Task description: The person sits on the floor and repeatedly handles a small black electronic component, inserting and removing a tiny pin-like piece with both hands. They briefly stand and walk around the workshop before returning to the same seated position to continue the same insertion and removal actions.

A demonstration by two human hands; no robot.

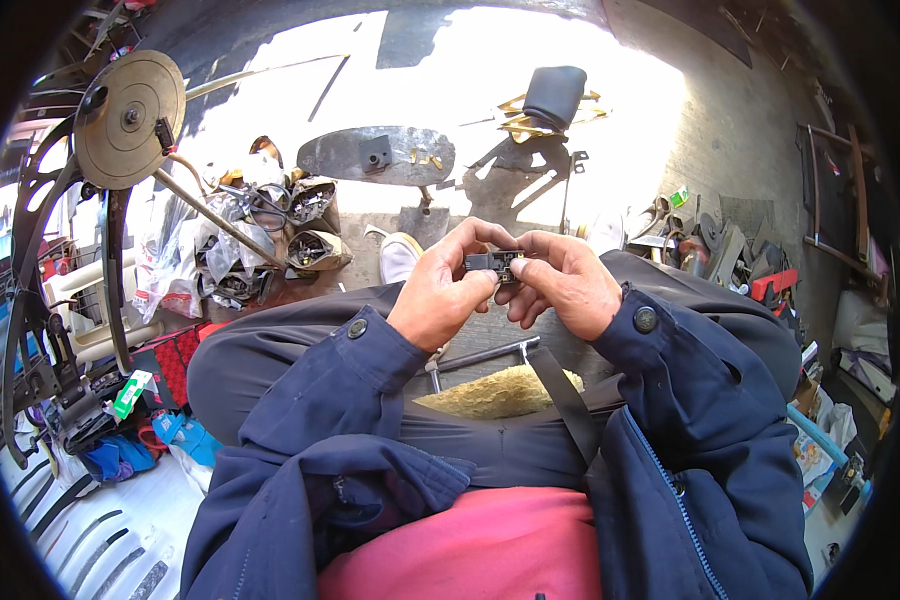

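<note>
A small black block-shaped part with brassy metal bits along its edge is pinched between my two hands, above my lap. My left hand grips its left end, the thumb lying along the near side. On the right end, my right hand holds it between thumb and curled fingers. The fingers hide the far side of the part, and its exact kind does not show. Beyond my hands, a dark oval board carries a square black piece and some small brass-coloured pieces.
A large machine wheel stands at left. Bags of small parts sit beside it. A small seat with a dark cushion stands ahead. Tools and scrap, with a red bar, lie at right. A yellowish pad shows below my hands.
</note>
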